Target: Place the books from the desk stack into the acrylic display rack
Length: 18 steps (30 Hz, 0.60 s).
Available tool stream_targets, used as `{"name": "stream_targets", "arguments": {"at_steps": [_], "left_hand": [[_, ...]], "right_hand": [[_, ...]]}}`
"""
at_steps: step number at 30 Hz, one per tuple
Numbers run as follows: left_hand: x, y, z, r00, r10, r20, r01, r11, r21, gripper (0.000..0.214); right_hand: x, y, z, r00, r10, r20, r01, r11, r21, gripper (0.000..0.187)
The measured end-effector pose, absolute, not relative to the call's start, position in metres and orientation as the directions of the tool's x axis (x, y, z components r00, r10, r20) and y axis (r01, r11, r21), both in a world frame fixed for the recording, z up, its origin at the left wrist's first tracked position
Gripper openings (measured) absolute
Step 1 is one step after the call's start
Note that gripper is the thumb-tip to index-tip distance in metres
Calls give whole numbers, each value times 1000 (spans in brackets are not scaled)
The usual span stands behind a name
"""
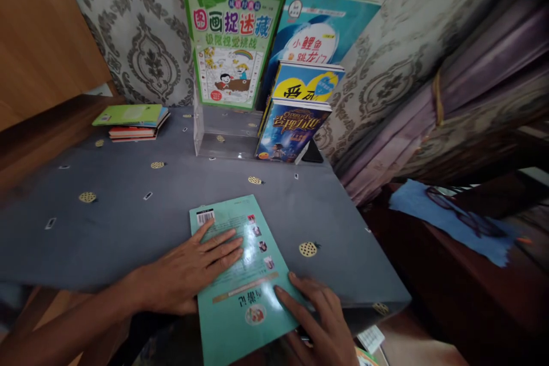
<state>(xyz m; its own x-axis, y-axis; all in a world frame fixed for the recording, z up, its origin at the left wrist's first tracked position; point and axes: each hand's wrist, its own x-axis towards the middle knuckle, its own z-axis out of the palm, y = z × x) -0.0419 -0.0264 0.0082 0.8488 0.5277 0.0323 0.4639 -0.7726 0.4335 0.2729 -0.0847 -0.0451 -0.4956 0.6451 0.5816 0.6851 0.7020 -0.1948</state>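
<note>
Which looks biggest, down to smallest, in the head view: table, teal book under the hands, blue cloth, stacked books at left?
1. Table
2. Teal book, helped by nearness
3. Blue cloth
4. Stacked books

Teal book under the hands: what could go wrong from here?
1. Drop: the teal book appears to overhang the near edge of the table; it might tip if the left hand, flat on its cover, and the right hand, at its lower right, both let go.
2. Misread: glare on the glossy cover could hide some print.
3. Slide: the small book stack is uneven, so a bump might shift it.
</note>
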Motion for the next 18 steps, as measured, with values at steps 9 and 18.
{"name": "stream_targets", "arguments": {"at_steps": [9,18], "left_hand": [[-53,8,55,757,652,47,385,-502,774,53],[-55,68,1,-116,989,94,-71,-102,992,57]], "right_hand": [[256,-25,34,-389,634,669,304,773,-556,25],[180,78,34,-137,917,375,-96,365,-926,33]]}}
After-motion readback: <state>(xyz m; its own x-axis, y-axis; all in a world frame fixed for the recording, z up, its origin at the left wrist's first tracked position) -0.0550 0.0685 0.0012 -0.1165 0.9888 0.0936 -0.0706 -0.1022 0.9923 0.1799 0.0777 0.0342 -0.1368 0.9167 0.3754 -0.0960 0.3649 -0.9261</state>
